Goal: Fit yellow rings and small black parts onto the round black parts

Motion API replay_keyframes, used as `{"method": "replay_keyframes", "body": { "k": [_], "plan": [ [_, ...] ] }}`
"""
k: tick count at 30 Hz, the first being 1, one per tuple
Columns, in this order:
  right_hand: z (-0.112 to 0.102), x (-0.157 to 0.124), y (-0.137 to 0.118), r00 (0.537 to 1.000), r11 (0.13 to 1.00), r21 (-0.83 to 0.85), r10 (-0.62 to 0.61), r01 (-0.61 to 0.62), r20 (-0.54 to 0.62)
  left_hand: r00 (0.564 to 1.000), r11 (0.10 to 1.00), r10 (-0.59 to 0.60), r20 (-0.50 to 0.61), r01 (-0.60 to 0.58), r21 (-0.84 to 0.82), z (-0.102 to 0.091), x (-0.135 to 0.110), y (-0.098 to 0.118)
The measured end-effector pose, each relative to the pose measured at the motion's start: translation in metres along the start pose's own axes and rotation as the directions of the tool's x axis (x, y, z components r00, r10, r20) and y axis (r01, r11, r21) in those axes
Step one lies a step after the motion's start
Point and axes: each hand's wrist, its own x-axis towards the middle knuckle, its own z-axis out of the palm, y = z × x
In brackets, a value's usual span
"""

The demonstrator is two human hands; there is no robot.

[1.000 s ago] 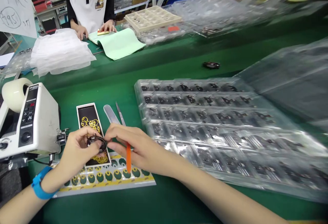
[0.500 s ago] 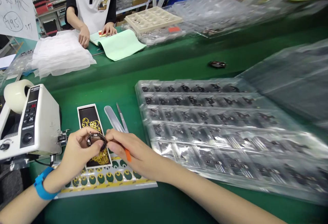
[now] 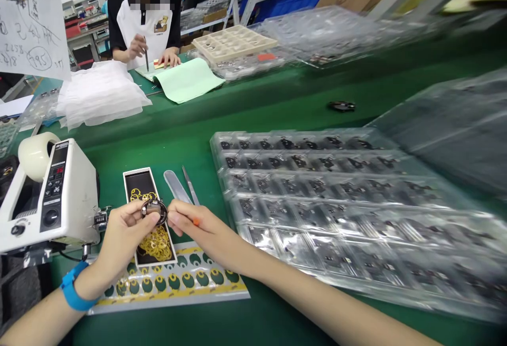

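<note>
Between its thumb and fingers, my left hand (image 3: 129, 230) grips a dark ring-shaped part (image 3: 163, 213), tilted above a narrow white-rimmed box. My right hand (image 3: 204, 230) is closed close against the ring's right side. An orange-handled tool (image 3: 196, 221) pokes out of that hand; its tip is hidden. Thin yellow ring-like pieces (image 3: 157, 245) lie heaped in the box (image 3: 138, 170). Below it lies a sheet of green-and-yellow stickers (image 3: 188, 299), partly under the box. Tweezers (image 3: 190, 186) and a pale translucent strip (image 3: 174, 183) rest behind my right hand.
A white tape dispenser (image 3: 73, 203) stands at left. A large clear compartment tray (image 3: 225, 177) with dark parts fills the right side. Another dark part (image 3: 341, 106) lies behind it. Across the bench sits a co-worker (image 3: 144, 24) with green paper (image 3: 188, 79) and white sheets (image 3: 103, 92).
The whole view has shifted slightly, so things appear lower. My right hand has turned a little, and less orange shows. The co-worker's hand has risen, holding a pen.
</note>
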Motion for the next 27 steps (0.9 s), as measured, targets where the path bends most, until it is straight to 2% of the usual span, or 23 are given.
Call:
{"method": "replay_keyframes", "body": {
  "k": [2, 4, 5, 7, 8, 9, 10, 11, 12, 14, 15, 16, 18, 19, 20, 21, 23, 25, 27],
  "plan": [
    [0.0, 0.001, 0.0, 0.997, 0.998, 0.041, 0.05, -0.047, -0.053, 0.999, 0.998, 0.036, -0.009, -0.035, 0.058, -0.002, 0.001, -0.002],
    [0.001, 0.002, -0.001, 0.991, 0.988, 0.115, 0.109, -0.099, -0.08, 0.979, 0.946, 0.201, -0.011, -0.192, 0.261, -0.005, 0.001, -0.006],
    [0.002, 0.002, -0.002, 0.987, 0.977, 0.168, 0.143, -0.129, -0.076, 0.942, 0.863, 0.334, 0.016, -0.313, 0.397, -0.007, 0.001, -0.01],
    [0.004, 0.001, -0.005, 0.975, 0.931, 0.304, 0.22, -0.2, -0.033, 0.803, 0.563, 0.578, 0.146, -0.522, 0.64, -0.011, 0.001, -0.017],
    [0.005, 0.0, -0.007, 0.966, 0.897, 0.373, 0.26, -0.239, -0.005, 0.727, 0.394, 0.645, 0.236, -0.581, 0.712, -0.012, 0.001, -0.021],
    [0.006, -0.001, -0.008, 0.956, 0.859, 0.431, 0.293, -0.275, 0.025, 0.669, 0.252, 0.669, 0.324, -0.613, 0.749, -0.012, -0.001, -0.024],
    [0.006, -0.002, -0.009, 0.947, 0.827, 0.474, 0.317, -0.302, 0.052, 0.637, 0.15, 0.66, 0.398, -0.63, 0.762, -0.013, -0.002, -0.026],
    [0.007, -0.003, -0.01, 0.942, 0.806, 0.5, 0.328, -0.317, 0.068, 0.628, 0.092, 0.636, 0.449, -0.639, 0.764, -0.013, -0.005, -0.027],
    [0.007, -0.004, -0.01, 0.939, 0.795, 0.512, 0.334, -0.325, 0.078, 0.633, 0.072, 0.607, 0.48, -0.646, 0.76, -0.012, -0.009, -0.026],
    [0.006, -0.006, -0.008, 0.936, 0.796, 0.506, 0.344, -0.331, 0.072, 0.66, 0.125, 0.577, 0.481, -0.653, 0.747, -0.011, -0.02, -0.024],
    [0.006, -0.007, -0.006, 0.938, 0.809, 0.492, 0.343, -0.322, 0.051, 0.685, 0.2, 0.58, 0.441, -0.645, 0.737, -0.012, -0.027, -0.023],
    [0.005, -0.007, -0.003, 0.941, 0.826, 0.471, 0.338, -0.309, 0.024, 0.726, 0.317, 0.582, 0.367, -0.618, 0.719, -0.013, -0.036, -0.024],
    [0.004, -0.008, 0.004, 0.944, 0.864, 0.403, 0.331, -0.302, -0.002, 0.851, 0.66, 0.514, 0.111, -0.474, 0.583, -0.019, -0.055, -0.028],
    [0.003, -0.008, 0.008, 0.944, 0.879, 0.364, 0.33, -0.307, -0.001, 0.91, 0.831, 0.41, -0.055, -0.348, 0.434, -0.025, -0.065, -0.031],
    [0.003, -0.007, 0.013, 0.943, 0.891, 0.325, 0.332, -0.318, 0.012, 0.941, 0.947, 0.266, -0.21, -0.214, 0.24, -0.032, -0.074, -0.035],
    [0.002, -0.007, 0.018, 0.941, 0.899, 0.288, 0.337, -0.331, 0.03, 0.934, 0.993, 0.115, -0.339, -0.11, 0.034, -0.04, -0.083, -0.039],
    [0.002, -0.006, 0.026, 0.94, 0.91, 0.234, 0.337, -0.341, 0.058, 0.853, 0.96, -0.11, -0.511, -0.042, -0.277, -0.059, -0.096, -0.045],
    [0.003, -0.005, 0.033, 0.939, 0.915, 0.208, 0.337, -0.345, 0.075, 0.773, 0.91, -0.208, -0.6, -0.071, -0.407, -0.077, -0.101, -0.045],
    [0.003, -0.005, 0.035, 0.936, 0.914, 0.2, 0.345, -0.353, 0.073, 0.732, 0.895, -0.229, -0.642, -0.1, -0.434, -0.089, -0.102, -0.038]
  ]
}}
